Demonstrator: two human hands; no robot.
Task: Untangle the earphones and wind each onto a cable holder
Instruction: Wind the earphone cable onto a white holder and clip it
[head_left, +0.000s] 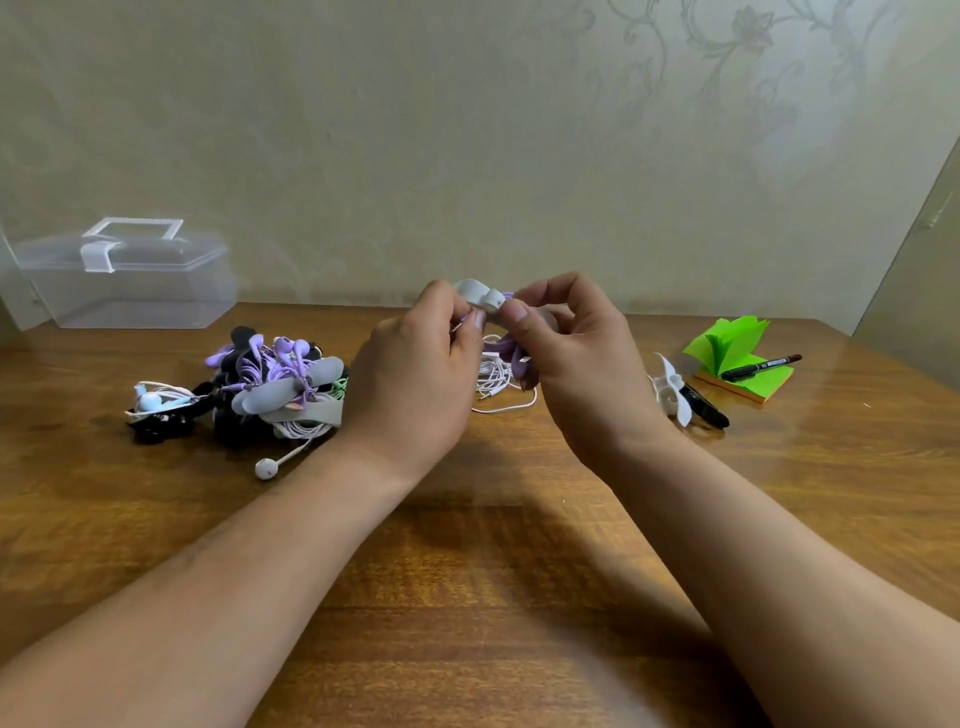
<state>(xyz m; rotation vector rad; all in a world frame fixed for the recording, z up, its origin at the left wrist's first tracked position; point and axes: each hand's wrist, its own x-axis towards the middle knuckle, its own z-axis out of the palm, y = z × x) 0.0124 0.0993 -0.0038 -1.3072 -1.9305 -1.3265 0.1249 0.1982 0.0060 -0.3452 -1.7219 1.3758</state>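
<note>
My left hand (415, 374) and my right hand (582, 364) meet above the middle of the table, both pinching a grey cable holder (480, 297) with a purple earphone cable (511, 358) hanging from it. Under the hands lies a loose white earphone cable (496, 384). To the left sits a pile of wound earphones (275, 387) in purple, white, black and green on grey holders, with one white earbud (266, 468) trailing out. A light blue earphone bundle (156, 402) lies at the pile's left end. A white cable holder (672, 395) lies to the right.
A clear plastic box (119, 280) with a handle stands at the back left against the wall. At the right are a green sticky-note pad (743, 364), a black marker (761, 366) on it and a black object (706, 410) beside the white holder. The wooden table (493, 545) spans the front.
</note>
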